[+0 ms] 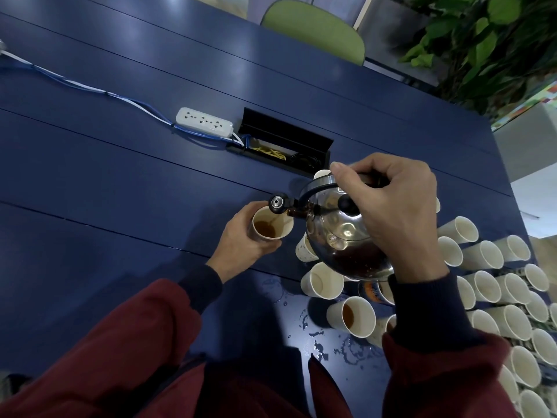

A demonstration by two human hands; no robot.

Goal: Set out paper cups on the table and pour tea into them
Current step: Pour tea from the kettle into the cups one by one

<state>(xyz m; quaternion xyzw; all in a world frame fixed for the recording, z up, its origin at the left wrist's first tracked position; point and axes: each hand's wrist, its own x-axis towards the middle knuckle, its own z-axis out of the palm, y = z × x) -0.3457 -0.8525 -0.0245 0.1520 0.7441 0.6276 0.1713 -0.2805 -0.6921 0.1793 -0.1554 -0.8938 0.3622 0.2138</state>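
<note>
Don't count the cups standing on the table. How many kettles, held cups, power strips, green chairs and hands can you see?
Kettle: 1
Held cup: 1
Power strip: 1
Green chair: 1
Hands: 2, the left hand and the right hand
Total: 6

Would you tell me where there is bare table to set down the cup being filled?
The widest bare patch of table lies left of the left hand and its cup, nearer than the power strip. Another runs beyond the cable box toward the green chair. To the right, under the kettle and right hand, cups stand packed; wet spills lie before them.
</note>
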